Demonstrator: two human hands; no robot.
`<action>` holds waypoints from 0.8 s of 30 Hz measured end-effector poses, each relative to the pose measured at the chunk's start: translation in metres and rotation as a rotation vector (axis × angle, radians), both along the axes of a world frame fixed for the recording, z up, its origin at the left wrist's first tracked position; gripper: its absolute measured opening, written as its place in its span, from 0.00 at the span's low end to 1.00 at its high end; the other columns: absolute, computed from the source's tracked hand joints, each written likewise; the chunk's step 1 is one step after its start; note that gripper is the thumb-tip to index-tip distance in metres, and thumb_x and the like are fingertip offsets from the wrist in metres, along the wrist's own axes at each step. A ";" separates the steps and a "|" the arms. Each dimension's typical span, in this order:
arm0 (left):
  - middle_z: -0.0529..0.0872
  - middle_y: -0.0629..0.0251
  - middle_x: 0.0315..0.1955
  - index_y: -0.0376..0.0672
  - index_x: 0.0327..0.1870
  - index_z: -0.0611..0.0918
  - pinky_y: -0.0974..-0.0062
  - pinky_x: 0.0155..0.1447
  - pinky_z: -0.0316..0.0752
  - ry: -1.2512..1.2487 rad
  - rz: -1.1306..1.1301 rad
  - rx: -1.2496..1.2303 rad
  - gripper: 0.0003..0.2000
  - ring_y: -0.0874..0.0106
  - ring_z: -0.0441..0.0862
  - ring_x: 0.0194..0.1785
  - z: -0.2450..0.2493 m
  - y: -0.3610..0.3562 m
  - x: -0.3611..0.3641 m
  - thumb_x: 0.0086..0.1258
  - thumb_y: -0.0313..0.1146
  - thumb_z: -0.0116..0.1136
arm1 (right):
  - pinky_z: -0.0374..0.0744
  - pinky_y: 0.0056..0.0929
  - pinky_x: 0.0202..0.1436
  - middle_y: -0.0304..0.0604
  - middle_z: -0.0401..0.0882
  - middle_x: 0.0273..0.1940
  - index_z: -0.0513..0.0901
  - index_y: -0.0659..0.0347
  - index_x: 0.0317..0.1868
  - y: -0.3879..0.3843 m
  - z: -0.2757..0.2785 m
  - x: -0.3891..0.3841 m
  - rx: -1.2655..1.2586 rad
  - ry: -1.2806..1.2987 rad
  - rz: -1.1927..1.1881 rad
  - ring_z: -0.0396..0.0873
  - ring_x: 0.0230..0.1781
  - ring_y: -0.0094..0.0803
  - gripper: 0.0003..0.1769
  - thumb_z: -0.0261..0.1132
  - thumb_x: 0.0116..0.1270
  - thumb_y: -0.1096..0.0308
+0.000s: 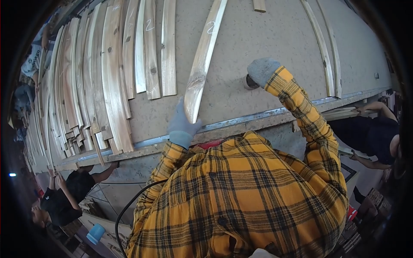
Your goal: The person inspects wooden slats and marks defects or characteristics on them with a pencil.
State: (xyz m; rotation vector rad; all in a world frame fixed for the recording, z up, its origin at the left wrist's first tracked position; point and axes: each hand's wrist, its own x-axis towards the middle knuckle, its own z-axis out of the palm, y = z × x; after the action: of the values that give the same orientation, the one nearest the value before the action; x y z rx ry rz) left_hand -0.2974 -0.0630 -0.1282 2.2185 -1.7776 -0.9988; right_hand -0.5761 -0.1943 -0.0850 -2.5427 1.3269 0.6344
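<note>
Holding curved pale slat, chalked "2", left hand gloved.

Legible marks: two, both handwritten in white strokes.

1. Numeral "2" on the long curved slat, at 12 o'clock in the view. It sits toward the slat's far end and reads upright. The near end of this slat lies in the gloved left hand.

2. Numeral "2" on a shorter brown slat at 11 o'clock. It is written on the slat's upper part and also reads upright. This slat lies flat on the table.
</note>
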 end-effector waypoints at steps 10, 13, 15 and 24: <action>0.75 0.48 0.57 0.43 0.72 0.58 0.62 0.58 0.73 0.043 0.026 -0.166 0.44 0.52 0.76 0.56 0.004 -0.005 0.006 0.50 0.38 0.64 | 0.80 0.29 0.37 0.45 0.85 0.32 0.87 0.60 0.35 0.001 0.050 -0.020 0.088 -0.167 -0.239 0.83 0.31 0.35 0.08 0.67 0.56 0.67; 0.76 0.48 0.55 0.44 0.72 0.57 0.62 0.57 0.74 0.000 0.028 -0.085 0.44 0.53 0.77 0.55 0.020 -0.008 0.012 0.51 0.39 0.64 | 0.79 0.28 0.35 0.47 0.85 0.30 0.88 0.59 0.36 -0.001 0.055 -0.026 0.116 -0.130 -0.382 0.83 0.29 0.34 0.07 0.67 0.57 0.70; 0.79 0.45 0.52 0.46 0.73 0.57 0.62 0.53 0.76 -0.012 0.015 -0.128 0.45 0.52 0.81 0.48 0.025 -0.010 0.015 0.49 0.36 0.63 | 0.76 0.25 0.32 0.44 0.84 0.30 0.87 0.59 0.40 0.006 0.048 -0.027 0.057 -0.432 -0.499 0.81 0.28 0.31 0.09 0.65 0.58 0.73; 0.79 0.50 0.51 0.47 0.73 0.58 0.62 0.51 0.77 -0.109 -0.025 -0.142 0.45 0.53 0.82 0.46 0.059 -0.014 0.019 0.48 0.39 0.63 | 0.76 0.26 0.33 0.36 0.79 0.33 0.84 0.47 0.50 0.033 -0.018 0.090 -0.158 -1.016 -0.364 0.78 0.29 0.30 0.17 0.66 0.59 0.71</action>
State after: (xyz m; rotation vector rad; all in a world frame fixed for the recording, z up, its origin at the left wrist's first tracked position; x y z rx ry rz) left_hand -0.2788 -0.0766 -0.0691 2.2072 -1.8613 -0.7439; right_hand -0.4858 -0.1618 -0.1027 -2.0676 1.3439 -0.7621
